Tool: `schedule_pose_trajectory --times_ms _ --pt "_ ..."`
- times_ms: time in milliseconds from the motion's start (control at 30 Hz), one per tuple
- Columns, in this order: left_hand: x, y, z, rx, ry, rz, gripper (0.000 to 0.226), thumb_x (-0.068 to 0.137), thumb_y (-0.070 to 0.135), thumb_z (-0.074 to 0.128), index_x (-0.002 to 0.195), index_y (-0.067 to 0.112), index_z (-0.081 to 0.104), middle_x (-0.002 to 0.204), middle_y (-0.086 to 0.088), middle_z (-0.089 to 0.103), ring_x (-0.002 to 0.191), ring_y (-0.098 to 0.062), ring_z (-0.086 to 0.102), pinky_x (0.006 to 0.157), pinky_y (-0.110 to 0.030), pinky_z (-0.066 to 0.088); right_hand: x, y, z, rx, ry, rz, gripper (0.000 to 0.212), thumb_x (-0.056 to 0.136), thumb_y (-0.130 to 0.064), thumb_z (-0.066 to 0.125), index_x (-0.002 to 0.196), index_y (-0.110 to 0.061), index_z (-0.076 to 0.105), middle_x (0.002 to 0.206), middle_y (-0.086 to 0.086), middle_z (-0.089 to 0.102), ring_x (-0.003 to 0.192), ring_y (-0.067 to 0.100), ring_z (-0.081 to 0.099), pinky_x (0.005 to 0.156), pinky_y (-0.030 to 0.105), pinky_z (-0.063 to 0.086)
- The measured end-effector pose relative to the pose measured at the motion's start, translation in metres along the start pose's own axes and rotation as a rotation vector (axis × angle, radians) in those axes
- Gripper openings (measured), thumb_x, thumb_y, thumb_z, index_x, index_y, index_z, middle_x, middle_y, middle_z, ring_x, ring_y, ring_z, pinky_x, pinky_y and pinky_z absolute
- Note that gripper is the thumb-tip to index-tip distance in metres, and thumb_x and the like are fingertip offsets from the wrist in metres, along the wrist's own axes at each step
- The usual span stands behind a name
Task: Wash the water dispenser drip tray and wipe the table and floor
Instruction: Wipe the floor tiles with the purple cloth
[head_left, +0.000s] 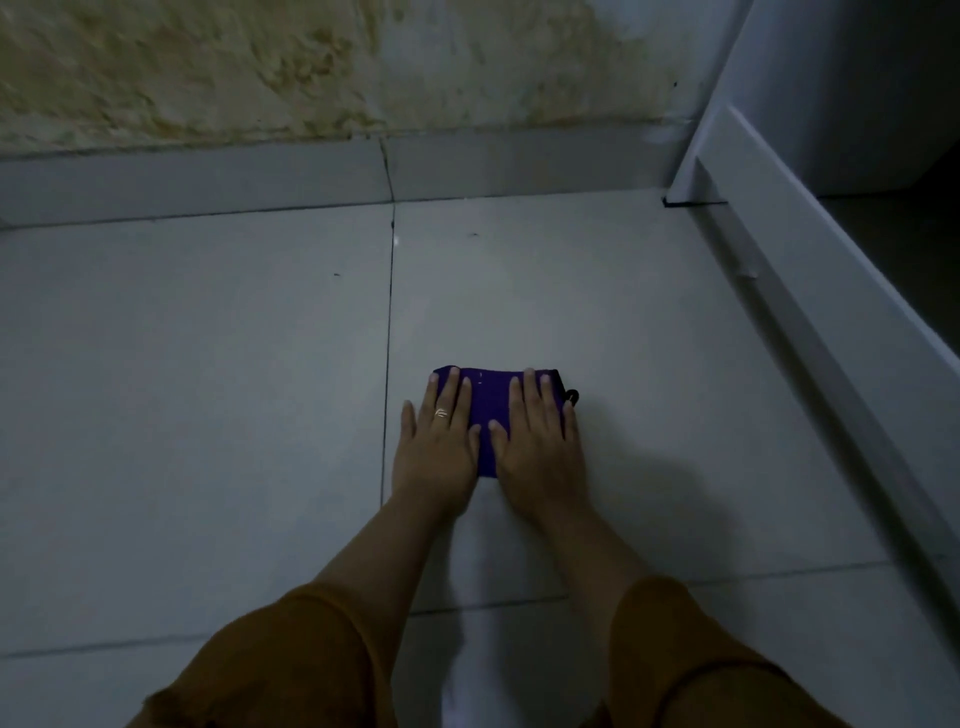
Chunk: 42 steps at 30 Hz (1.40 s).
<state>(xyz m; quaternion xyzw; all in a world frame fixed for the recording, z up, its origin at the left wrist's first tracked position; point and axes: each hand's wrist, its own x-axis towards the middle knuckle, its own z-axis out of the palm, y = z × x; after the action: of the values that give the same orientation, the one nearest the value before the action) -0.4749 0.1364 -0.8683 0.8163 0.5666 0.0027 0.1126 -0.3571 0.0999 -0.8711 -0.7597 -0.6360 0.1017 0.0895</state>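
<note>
The left hand (436, 447) and right hand (537, 441) lay flat side by side, fingers straight, gripping nothing. They pressed the folded purple cloth (485, 402) beneath them onto the tiled floor (208, 389). Floor-wiping looked under way to me. No drip tray or worktop showed, so I couldn't tell whether those were done.

**Brown sleeves, one ring**

Both arms wear loose mustard-brown cloth. The left sleeve (291, 660) and right sleeve (691, 654) end near the elbow, with bare forearms below. The left hand (436, 452) has a thin, pale metal ring (442, 413) on one finger. The right hand (535, 452) is bare.
</note>
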Motion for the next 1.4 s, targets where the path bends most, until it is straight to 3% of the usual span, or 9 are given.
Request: schedule_pose_trajectory --times_ms 300,767,1400 --pt "0.081 -0.035 -0.014 0.118 0.04 0.06 0.056 0.101 0.034 0.013 0.151 0.015 -0.006 0.16 -0.002 -0.01 0.146 -0.016 -0.013 0.117 -0.041 -0.007 0.086 -0.008 0.002 -0.009 -0.001 -0.038 0.061 0.101 -0.041 0.021 0.152 -0.012 0.003 0.16 0.006 -0.003 0.148 0.019 -0.006 0.117 0.038 -0.007" --pt "0.16 -0.101 -0.043 0.061 0.006 -0.071 0.055 0.102 0.032 0.013 0.151 0.015 -0.006 0.159 -0.002 -0.011 0.146 -0.019 -0.014 0.117 -0.042 -0.007 0.193 -0.071 0.012 -0.052 -0.032 -0.105 0.06 0.101 -0.041 0.018 0.152 -0.013 0.0 0.16 0.005 -0.004 0.148 0.018 -0.006 0.118 0.04 -0.004" --pt "0.147 -0.089 -0.04 0.053 -0.002 -0.105 0.056 0.102 0.032 0.013 0.151 0.013 -0.006 0.159 -0.006 -0.011 0.146 -0.022 -0.015 0.117 -0.042 -0.007 0.184 -0.064 0.011 -0.065 -0.043 -0.129 0.062 0.101 -0.043 0.018 0.152 -0.014 -0.001 0.16 0.005 -0.004 0.148 0.017 -0.006 0.119 0.039 -0.003"
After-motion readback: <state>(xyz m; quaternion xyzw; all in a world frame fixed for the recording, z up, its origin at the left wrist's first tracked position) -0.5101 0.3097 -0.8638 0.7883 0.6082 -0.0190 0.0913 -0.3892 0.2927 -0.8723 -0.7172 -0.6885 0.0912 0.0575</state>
